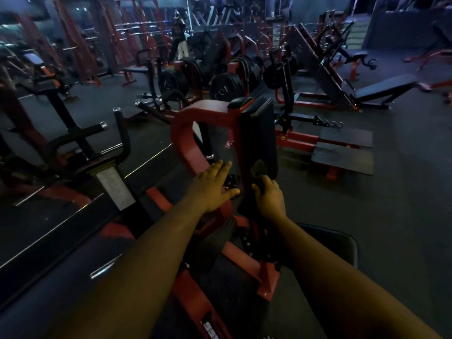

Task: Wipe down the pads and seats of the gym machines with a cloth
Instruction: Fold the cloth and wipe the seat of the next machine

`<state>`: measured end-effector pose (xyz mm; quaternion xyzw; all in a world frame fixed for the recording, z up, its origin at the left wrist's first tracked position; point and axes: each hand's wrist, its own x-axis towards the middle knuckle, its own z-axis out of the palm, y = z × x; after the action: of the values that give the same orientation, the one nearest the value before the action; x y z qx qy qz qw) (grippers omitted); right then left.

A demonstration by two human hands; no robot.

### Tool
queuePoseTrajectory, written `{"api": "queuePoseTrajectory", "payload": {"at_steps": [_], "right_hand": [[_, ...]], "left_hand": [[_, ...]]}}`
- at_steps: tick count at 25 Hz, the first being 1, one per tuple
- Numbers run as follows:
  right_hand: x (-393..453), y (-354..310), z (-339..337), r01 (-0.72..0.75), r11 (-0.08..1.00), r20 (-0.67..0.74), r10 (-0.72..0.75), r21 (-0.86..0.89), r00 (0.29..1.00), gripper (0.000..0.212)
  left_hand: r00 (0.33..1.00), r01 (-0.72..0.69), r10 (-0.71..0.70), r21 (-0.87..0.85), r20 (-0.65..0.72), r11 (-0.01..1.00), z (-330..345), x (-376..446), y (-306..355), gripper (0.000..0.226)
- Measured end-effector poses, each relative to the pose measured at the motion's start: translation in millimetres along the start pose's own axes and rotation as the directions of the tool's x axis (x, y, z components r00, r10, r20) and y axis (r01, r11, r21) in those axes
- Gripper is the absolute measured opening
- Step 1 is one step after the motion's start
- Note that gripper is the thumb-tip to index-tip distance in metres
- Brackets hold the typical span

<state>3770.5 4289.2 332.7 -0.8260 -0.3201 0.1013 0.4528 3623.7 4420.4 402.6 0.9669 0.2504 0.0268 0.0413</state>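
— Where's the cloth?
— Low on the upright black pad, gripped by the right hand; left hand flat, fingers spread, on the red frame — dim in here.

The cloth shows only partly above the right hand, perhaps bunched.

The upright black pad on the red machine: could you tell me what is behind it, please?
Behind the upright black pad, weight plates and a red frame show; the pad hides its own mount.
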Motion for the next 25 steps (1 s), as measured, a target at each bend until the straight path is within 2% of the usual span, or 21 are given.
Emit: {"api": "queuePoseTrajectory", "payload": {"at_steps": [2,3,5,7,10,13,17,20,25], "right_hand": [[-28.7,-4.1,8.0,0.062,0.977,0.098,-0.042,-0.203,0.994,0.029],[-40.6,-4.6,12.1,0.1,0.964,0.14,-0.067,-0.246,0.988,0.024],[-61.6,-2.7,18.8,0.169,0.955,0.203,-0.12,-0.245,0.972,0.018],[-83.2,-1.5,26.2,0.232,0.947,0.272,-0.169,-0.222,0.948,0.025],[-110.0,-3.7,38.5,0.378,0.916,0.371,-0.307,-0.135,0.876,0.031],[-142.4,-3.4,53.8,0.559,0.829,0.501,-0.478,-0.013,0.721,0.028],[-221.7,-1.5,50.3,0.714,0.686,0.627,-0.619,0.138,0.474,0.022],[-294.7,-2.2,33.5,0.758,0.613,0.672,-0.659,0.221,0.337,0.021],[-440.9,-7.0,-4.5,0.764,0.483,0.701,-0.711,0.427,0.058,0.02]], "left_hand": [[0.998,0.064,-0.064,0.003,0.024,0.998,15.7,-41.2,-0.6,0.087],[0.994,0.1,-0.099,-0.008,0.038,0.995,22.8,-61.2,-1.8,0.087],[0.982,0.18,-0.178,-0.022,0.061,0.983,36.4,-103.5,-3.8,0.087],[0.957,0.285,-0.284,-0.015,0.06,0.958,49.2,-151.6,-2.4,0.088],[0.884,0.467,-0.466,-0.059,0.04,0.882,60.7,-219.4,12.2,0.089],[0.754,0.653,-0.656,-0.1,-0.002,0.751,70.6,-295.2,46.1,0.089],[0.487,0.86,-0.873,-0.169,-0.009,0.482,95.9,-406.8,125.7,0.09],[0.311,0.936,-0.95,-0.181,0.03,0.301,104.6,-484.5,198.3,0.091],[0.04,0.978,-0.999,-0.207,0.019,0.036,102.7,-613.9,320.9,0.089]]}}
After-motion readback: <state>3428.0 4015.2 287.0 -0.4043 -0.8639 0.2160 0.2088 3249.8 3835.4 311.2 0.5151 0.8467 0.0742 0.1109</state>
